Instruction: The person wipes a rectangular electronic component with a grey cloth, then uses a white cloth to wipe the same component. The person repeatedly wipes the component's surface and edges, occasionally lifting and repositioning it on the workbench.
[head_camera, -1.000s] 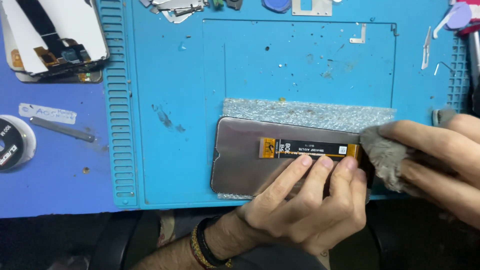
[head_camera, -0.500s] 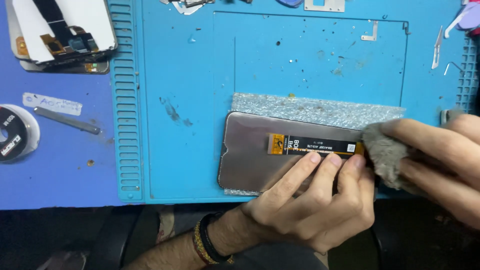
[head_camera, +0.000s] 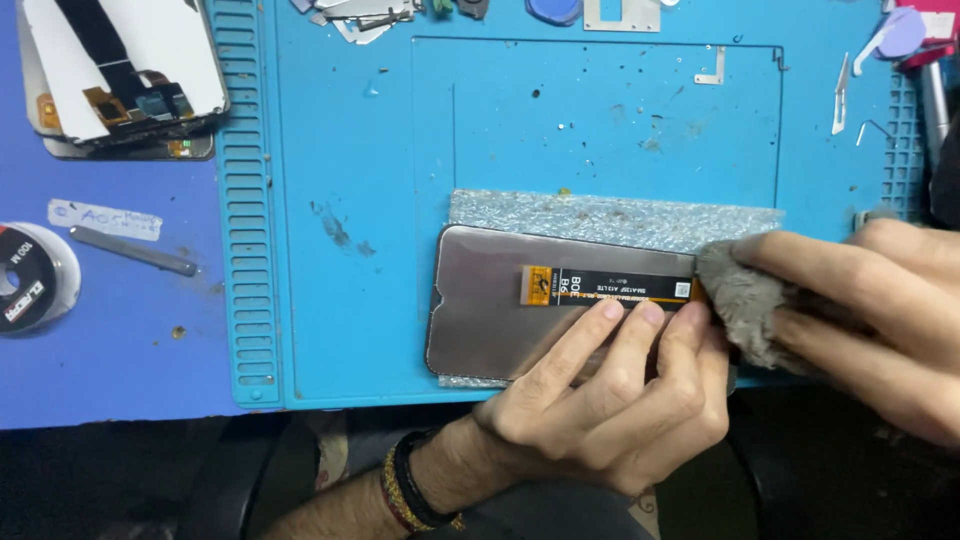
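**Near front edge of mat: screen pinned, cloth at its right end**

Near the front edge of the blue mat (head_camera: 330, 150), right of centre, a phone screen (head_camera: 480, 310) lies back side up on a strip of bubble wrap (head_camera: 610, 215). An orange-and-black flex cable (head_camera: 610, 287) runs along the screen's back toward its right end.

My left hand (head_camera: 610, 400) comes in over the front edge. Its fingers (head_camera: 585, 340) are laid flat and close together on the screen's lower half, just below the cable, pressing it down. It grips nothing.

My right hand (head_camera: 870, 320) enters from the right edge, fingers pinched narrow around a grey cloth (head_camera: 745, 305). The cloth touches the screen's right end, where the cable finishes.

Off the mat, on the table (head_camera: 110, 380) by the left edge: a tape roll (head_camera: 30, 280), a thin metal tool (head_camera: 130, 250), and at the far-left corner another phone assembly (head_camera: 120, 75). Along the mat's far edge lie small metal parts (head_camera: 360, 15); a scalpel (head_camera: 842, 95) rests near the far-right corner.
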